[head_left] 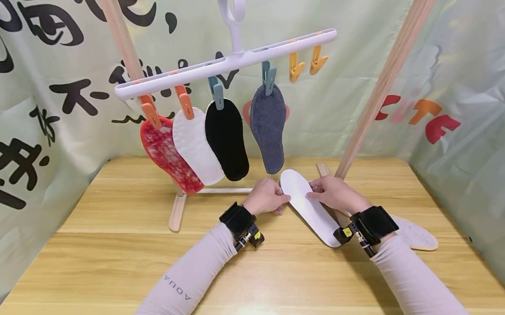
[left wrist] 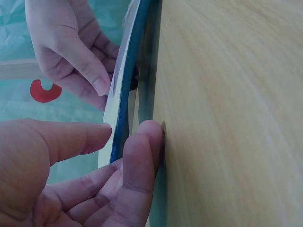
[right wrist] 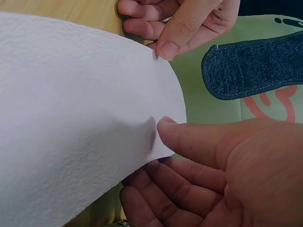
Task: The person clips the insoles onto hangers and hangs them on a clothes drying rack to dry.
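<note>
Both hands hold a white insole (head_left: 311,210), tilted above the wooden table with its far end up. My left hand (head_left: 265,196) pinches its left edge near that end, thumb on the white face. On the opposite edge my right hand (head_left: 338,192) grips it, thumb on top and fingers behind. The right wrist view shows the insole's fuzzy white face (right wrist: 80,94) and both thumbs close to its rounded end. Edge-on in the left wrist view, the insole shows a dark blue underside (left wrist: 127,90). The right wrist strap hides part of the table behind it.
A tilted white hanger (head_left: 236,60) hangs from a wooden rack (head_left: 378,88). Clipped to it are red (head_left: 167,148), white (head_left: 195,145), black (head_left: 227,142) and grey-blue (head_left: 268,125) insoles. Two yellow clips (head_left: 295,68) hang bare at right. Another pale insole (head_left: 415,234) lies on the table (head_left: 246,271).
</note>
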The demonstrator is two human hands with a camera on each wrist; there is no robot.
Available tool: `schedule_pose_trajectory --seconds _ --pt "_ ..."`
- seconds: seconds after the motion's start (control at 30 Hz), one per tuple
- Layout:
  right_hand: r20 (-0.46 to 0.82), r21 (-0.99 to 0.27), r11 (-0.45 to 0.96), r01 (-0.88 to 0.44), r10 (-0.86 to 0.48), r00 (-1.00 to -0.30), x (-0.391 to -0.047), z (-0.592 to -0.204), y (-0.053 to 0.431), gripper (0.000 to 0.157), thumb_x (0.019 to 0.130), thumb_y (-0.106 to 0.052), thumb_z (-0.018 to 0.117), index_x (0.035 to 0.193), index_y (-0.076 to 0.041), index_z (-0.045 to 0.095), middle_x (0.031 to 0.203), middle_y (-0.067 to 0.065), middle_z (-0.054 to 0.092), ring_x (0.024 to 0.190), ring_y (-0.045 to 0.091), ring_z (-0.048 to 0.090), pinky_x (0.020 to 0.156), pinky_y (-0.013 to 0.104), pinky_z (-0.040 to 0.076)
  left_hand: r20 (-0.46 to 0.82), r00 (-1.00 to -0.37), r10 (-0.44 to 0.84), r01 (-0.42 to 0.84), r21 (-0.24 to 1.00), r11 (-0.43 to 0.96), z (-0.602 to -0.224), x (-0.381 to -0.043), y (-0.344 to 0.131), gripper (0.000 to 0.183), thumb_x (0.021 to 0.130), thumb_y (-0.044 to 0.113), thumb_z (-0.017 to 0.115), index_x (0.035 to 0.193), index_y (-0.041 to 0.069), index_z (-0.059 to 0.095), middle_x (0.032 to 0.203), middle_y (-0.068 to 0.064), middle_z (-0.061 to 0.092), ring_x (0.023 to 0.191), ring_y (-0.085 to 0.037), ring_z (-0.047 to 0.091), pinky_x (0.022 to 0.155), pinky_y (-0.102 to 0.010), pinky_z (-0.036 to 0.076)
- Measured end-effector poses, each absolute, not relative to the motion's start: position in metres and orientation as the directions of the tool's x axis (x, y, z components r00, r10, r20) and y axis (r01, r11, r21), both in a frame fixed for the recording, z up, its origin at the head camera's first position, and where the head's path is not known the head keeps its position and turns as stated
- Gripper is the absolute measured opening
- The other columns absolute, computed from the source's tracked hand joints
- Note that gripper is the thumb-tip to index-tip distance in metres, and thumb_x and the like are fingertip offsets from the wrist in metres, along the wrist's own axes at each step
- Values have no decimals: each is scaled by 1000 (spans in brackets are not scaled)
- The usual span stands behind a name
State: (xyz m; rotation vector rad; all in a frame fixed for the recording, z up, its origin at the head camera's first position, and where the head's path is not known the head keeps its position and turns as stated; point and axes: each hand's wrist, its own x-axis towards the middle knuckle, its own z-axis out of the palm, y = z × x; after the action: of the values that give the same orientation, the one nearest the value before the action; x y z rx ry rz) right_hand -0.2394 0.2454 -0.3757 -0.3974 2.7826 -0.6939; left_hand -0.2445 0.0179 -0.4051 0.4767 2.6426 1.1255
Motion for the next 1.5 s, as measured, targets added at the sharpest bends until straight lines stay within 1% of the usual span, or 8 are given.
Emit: schedule_pose_trajectory --seconds 0.33,0.5,0.73,0.93,1.1,1.17,1.37,1.5 --pt "-150 -486 848 -210 -318 -936 -239 -376 244 44 105 -21 71 136 10 67 118 25 78 108 34 76 91 46 63 -91 -920 382 185 757 626 -407 -245 18 29 101 22 76 79 4 81 70 -10 79 59 -15 76 71 -14 53" --pt "-129 -486 846 -217 -315 -940 -239 -377 244 41 104 -20 72 133 9 69 115 24 79 104 32 77 90 46 63 -98 -920 379 178 757 629 -407 -246 18 29 102 22 76 80 3 82 70 -9 79 60 -15 76 74 -16 55" --pt "-122 -498 842 -209 -307 -944 -240 -376 243 41 104 -20 72 132 9 69 114 24 79 105 33 77 89 46 63 -96 -925 367 172 755 633 -409 -248 18 27 101 23 77 82 5 82 70 -8 79 64 -17 79 81 -18 57" --pt "-108 -508 836 -207 -300 -948 -241 -376 243 40 103 -19 73 130 10 70 109 22 80 97 28 76 85 43 63 -103 -928 358 155 768 622 -407 -249 18 26 101 23 77 85 3 82 72 -10 80 67 -21 80 77 -19 56" --pt "-93 -520 829 -204 -293 -952 -240 -375 242 38 102 -19 74 128 9 71 104 19 80 92 25 75 81 40 62 -91 -931 353 160 768 620 -405 -247 17 26 101 23 77 84 4 82 72 -9 80 65 -20 79 80 -20 54" --pt "-92 -523 829 -199 -287 -953 -239 -374 242 38 102 -19 74 128 9 71 103 18 80 90 24 74 80 38 62 -86 -933 350 158 776 611 -404 -246 16 25 101 23 77 84 5 81 72 -9 79 65 -20 78 79 -19 52" --pt "-92 -525 830 -188 -275 -957 -239 -374 241 37 102 -20 74 127 8 71 102 15 80 89 22 71 79 34 59 -67 -938 341 155 799 581 -403 -245 15 23 100 20 77 83 5 79 71 -10 79 66 -21 78 63 -17 49" --pt "-91 -530 827 -186 -273 -958 -239 -372 241 35 102 -20 75 124 7 71 100 14 79 87 21 68 77 32 57 -46 -937 346 168 809 563 -402 -245 15 24 101 19 77 82 4 79 72 -12 79 69 -26 80 59 -16 47"
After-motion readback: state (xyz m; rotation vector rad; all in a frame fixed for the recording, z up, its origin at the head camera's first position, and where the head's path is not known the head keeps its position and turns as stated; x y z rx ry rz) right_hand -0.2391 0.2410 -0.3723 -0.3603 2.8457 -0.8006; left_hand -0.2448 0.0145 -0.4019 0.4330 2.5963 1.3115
